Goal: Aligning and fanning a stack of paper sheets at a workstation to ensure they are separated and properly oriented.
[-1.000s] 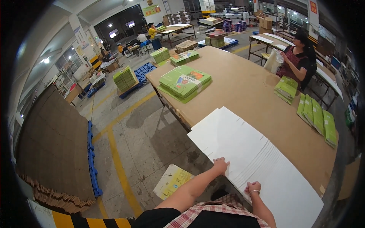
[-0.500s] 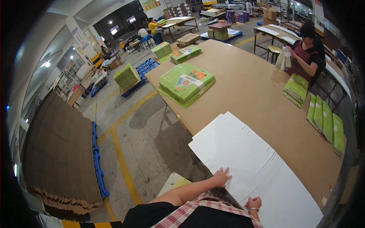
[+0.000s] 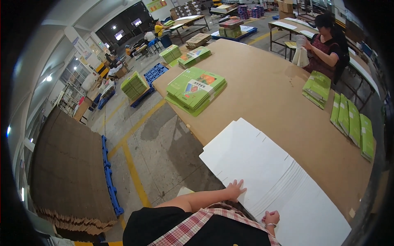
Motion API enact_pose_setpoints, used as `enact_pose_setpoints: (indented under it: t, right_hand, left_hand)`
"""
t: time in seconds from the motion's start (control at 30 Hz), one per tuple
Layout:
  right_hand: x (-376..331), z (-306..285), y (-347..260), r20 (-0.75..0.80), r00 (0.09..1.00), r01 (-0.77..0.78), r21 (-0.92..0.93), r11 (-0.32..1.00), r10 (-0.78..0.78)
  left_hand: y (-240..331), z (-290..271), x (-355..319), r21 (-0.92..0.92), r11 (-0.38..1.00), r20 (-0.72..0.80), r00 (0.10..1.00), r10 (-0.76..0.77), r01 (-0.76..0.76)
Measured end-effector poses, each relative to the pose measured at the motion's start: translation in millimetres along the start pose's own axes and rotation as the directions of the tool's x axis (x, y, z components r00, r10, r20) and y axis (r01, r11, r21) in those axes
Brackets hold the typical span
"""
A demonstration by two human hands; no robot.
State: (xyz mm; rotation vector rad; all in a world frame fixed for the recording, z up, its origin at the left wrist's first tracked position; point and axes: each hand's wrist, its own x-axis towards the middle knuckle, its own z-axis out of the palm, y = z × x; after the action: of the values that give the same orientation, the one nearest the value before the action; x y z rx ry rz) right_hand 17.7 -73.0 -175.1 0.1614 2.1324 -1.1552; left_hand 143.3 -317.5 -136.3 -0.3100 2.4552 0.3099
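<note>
Left hand (image 3: 235, 189) flat and open on the white cardboard sheets (image 3: 266, 176), right hand (image 3: 271, 217) clenched at their edge; I'd square the stack before lifting.

White card sheets (image 3: 266, 172) stacked flat (fanned) on table
</note>
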Motion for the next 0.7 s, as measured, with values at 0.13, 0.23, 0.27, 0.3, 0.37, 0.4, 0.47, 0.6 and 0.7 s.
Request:
enact_pose_setpoints:
  t: [0.13,0.23,0.27,0.3,0.37,0.4,0.47,0.6,0.7]
  right_hand:
    - [4.0,-1.0,6.8,-0.007,1.000,0.015,0.013,1.000,-0.015]
    - [6.7,0.8,13.5,-0.020,1.000,0.016,0.061,0.998,-0.015]
    - [7.8,1.1,16.1,-0.020,1.000,-0.007,0.034,0.999,0.008]
    - [10.5,2.3,17.5,-0.031,0.999,0.022,-0.003,1.000,-0.022]
    - [15.8,1.9,19.7,-0.038,0.999,0.023,-0.046,0.999,-0.025]
    - [14.6,-0.5,22.3,-0.034,0.999,-0.001,-0.027,1.000,0.000]
    - [14.9,-2.5,21.0,-0.099,0.953,0.217,-0.440,0.871,-0.287]
    - [-4.8,4.0,6.8,-0.268,0.889,0.267,-0.352,0.897,-0.370]
    - [-29.4,26.6,-9.5,-0.242,0.920,0.257,-0.225,0.940,-0.309]
  left_hand:
    - [-1.5,-0.3,0.6,0.009,1.000,0.017,1.000,0.004,-0.004]
    - [-2.3,0.8,1.7,0.016,0.999,0.044,0.999,0.028,-0.029]
    - [-2.6,1.6,2.8,0.012,1.000,0.036,0.999,0.018,-0.018]
    - [-2.9,3.0,3.7,0.007,1.000,0.011,1.000,0.025,-0.025]
    - [-5.6,5.6,6.4,-0.007,1.000,0.017,1.000,0.010,-0.009]
    - [-6.9,7.5,7.8,-0.003,1.000,0.017,1.000,0.024,-0.024]
    - [-12.5,9.7,11.9,0.011,0.999,0.041,0.998,0.052,-0.052]
    - [-29.2,4.3,19.7,-0.031,0.992,-0.015,0.992,0.122,-0.123]
    - [-40.7,-10.2,17.8,-0.206,0.952,-0.160,0.968,0.195,-0.226]
